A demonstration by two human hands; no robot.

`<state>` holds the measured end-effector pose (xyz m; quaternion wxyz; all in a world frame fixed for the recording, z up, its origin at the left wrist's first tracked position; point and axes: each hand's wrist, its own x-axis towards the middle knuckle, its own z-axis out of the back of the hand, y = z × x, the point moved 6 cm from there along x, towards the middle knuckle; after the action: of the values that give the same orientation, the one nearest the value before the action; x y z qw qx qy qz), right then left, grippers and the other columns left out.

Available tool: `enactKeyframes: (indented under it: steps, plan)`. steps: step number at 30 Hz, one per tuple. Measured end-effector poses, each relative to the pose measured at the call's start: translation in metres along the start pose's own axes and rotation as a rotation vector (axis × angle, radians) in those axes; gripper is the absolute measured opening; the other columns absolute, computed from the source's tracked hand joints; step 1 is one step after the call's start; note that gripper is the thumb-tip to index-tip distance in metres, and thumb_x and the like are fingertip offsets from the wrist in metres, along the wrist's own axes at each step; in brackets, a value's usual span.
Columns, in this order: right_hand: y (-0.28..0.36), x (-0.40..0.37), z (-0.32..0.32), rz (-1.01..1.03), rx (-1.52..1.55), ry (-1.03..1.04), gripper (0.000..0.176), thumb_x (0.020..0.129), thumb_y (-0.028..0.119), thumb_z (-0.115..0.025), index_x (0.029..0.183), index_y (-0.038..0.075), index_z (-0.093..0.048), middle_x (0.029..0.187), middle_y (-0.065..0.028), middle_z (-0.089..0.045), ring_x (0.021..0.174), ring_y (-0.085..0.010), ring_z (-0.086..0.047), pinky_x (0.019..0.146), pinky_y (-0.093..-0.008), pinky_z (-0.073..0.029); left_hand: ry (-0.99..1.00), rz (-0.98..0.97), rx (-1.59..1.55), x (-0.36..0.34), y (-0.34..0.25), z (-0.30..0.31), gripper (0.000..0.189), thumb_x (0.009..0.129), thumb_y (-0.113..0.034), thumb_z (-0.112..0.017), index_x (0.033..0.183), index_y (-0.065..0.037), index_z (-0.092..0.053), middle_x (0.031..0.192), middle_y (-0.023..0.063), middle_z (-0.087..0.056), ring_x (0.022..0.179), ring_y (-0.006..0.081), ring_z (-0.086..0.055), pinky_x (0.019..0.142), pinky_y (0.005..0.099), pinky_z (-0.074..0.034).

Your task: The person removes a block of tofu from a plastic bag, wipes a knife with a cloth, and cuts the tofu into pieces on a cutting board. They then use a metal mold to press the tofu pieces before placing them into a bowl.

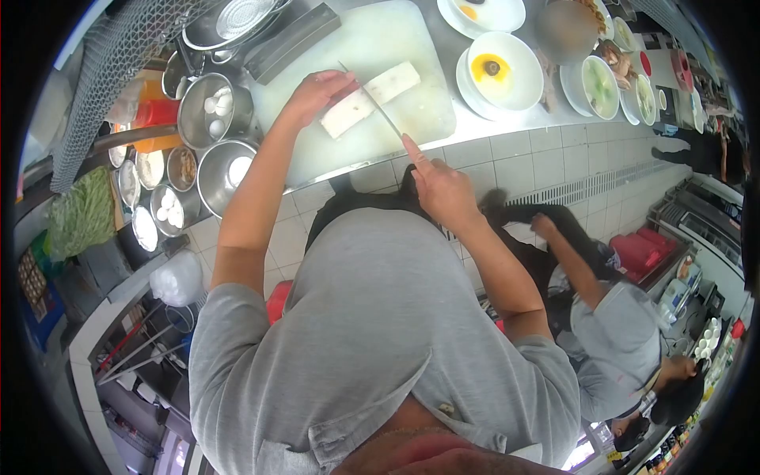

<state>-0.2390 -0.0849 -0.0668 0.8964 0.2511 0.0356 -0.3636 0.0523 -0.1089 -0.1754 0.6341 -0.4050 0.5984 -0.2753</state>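
Observation:
On the pale cutting board [380, 28] lies a white, speckled rectangular block [344, 115], set at a slant. A knife [383, 113] crosses the block near its middle, its tip pointing away from me. My right hand [443, 188] is closed round the knife's handle, with the index finger stretched along it. My left hand [321, 93] rests on the block just left of the blade; its fingers are pressed together and touch the block's upper edge.
A long grey metal box [293, 43] stands at the board's upper left. Metal bowls [215, 111] with white eggs sit left of it. White bowls on plates [507, 71] line the right counter. A co-worker [617, 324] is at my right.

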Motion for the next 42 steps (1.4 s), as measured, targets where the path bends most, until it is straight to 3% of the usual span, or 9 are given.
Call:
enactKeyframes:
  steps: [17,25,28,34,38,41,42]
  plan:
    - [0.001,0.001,0.003,-0.003,0.000,0.001,0.074,0.097,0.015,-0.063,0.162,0.027,-0.032,0.078,-0.0134,-0.063,0.064,-0.0330,-0.065,0.063,-0.0448,-0.055,-0.001,0.012,0.035,-0.004,-0.007,-0.003,0.051,0.093,-0.059,-0.069,0.111,-0.012,-0.078,0.106,-0.0005,-0.075,0.094,0.0108,-0.062,0.084,0.0269,-0.044]
    - [0.000,0.002,0.001,0.059,-0.010,-0.061,0.079,0.089,0.004,-0.059,0.162,0.023,-0.036,0.076,-0.0158,-0.062,0.056,-0.0315,-0.063,0.056,-0.0441,-0.055,-0.050,0.036,0.065,-0.002,-0.004,0.000,0.049,0.095,-0.055,-0.068,0.112,-0.010,-0.077,0.107,0.0006,-0.075,0.094,0.0115,-0.062,0.085,0.0278,-0.046]
    - [0.000,0.001,-0.002,0.063,-0.013,-0.060,0.082,0.086,0.002,-0.059,0.162,0.022,-0.036,0.076,-0.0157,-0.061,0.055,-0.0315,-0.063,0.055,-0.0439,-0.055,-0.016,0.064,0.047,-0.004,-0.007,-0.001,0.045,0.096,-0.043,-0.070,0.117,-0.003,-0.072,0.113,0.0055,-0.074,0.105,0.0160,-0.066,0.097,0.0307,-0.047]
    - [-0.002,0.004,-0.012,0.048,-0.048,-0.003,0.083,0.085,0.000,-0.058,0.162,0.019,-0.034,0.075,-0.0160,-0.060,0.056,-0.0328,-0.063,0.056,-0.0450,-0.055,-0.106,-0.029,0.241,-0.013,0.000,0.014,0.042,0.101,-0.043,-0.064,0.115,-0.006,-0.075,0.106,0.0022,-0.074,0.096,0.0117,-0.064,0.085,0.0279,-0.049]
    - [-0.006,0.012,-0.029,0.038,-0.061,0.045,0.082,0.084,-0.001,-0.057,0.162,0.016,-0.035,0.075,-0.0179,-0.061,0.060,-0.0353,-0.064,0.060,-0.0461,-0.057,-0.124,-0.030,0.320,-0.022,0.013,0.023,0.038,0.100,-0.038,-0.067,0.115,-0.003,-0.074,0.101,0.0030,-0.074,0.094,0.0114,-0.064,0.086,0.0277,-0.049]
    - [-0.012,0.016,-0.028,0.034,-0.004,0.055,0.077,0.089,0.002,-0.057,0.161,0.018,-0.036,0.079,-0.0203,-0.064,0.065,-0.0365,-0.066,0.067,-0.0469,-0.057,-0.130,-0.084,0.332,-0.030,0.022,0.024,0.043,0.096,-0.040,-0.069,0.114,-0.002,-0.074,0.096,0.0052,-0.074,0.089,0.0134,-0.065,0.082,0.0287,-0.051]
    - [-0.021,0.018,-0.025,-0.022,0.185,0.110,0.075,0.091,0.004,-0.058,0.161,0.018,-0.036,0.080,-0.0202,-0.065,0.066,-0.0367,-0.067,0.069,-0.0469,-0.057,-0.130,-0.098,0.324,-0.031,0.024,0.024,0.042,0.096,-0.040,-0.069,0.113,-0.002,-0.074,0.095,0.0050,-0.073,0.089,0.0132,-0.065,0.082,0.0286,-0.051]
